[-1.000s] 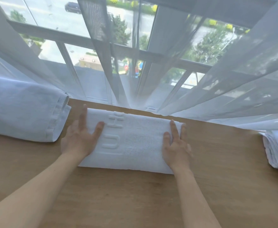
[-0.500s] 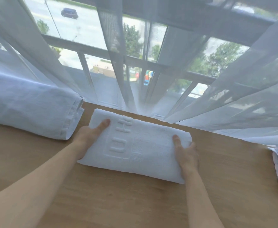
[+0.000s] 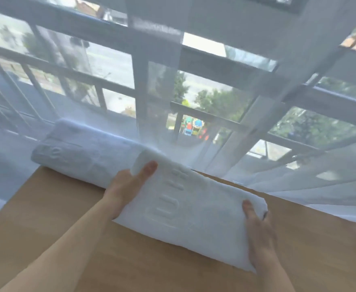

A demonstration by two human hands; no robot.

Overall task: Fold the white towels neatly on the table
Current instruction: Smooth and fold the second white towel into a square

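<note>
A folded white towel (image 3: 189,209) with raised letters lies across the wooden table (image 3: 71,239), tilted so its right end is nearer me. My left hand (image 3: 126,186) grips its left end, thumb on top and fingers under the edge. My right hand (image 3: 259,234) grips its right end, thumb on top. The towel's far left corner touches a stack of folded white towels (image 3: 74,157) at the table's back left.
Sheer white curtains (image 3: 299,165) hang right behind the table and drape onto its far edge. A window with railings is behind them. Bare wood stretches in front of the towel and to the right.
Both hands went from pressing flat on the towel to gripping its ends, and the towel moved left toward the stack. The view swung left, so the towels at the right left the frame.
</note>
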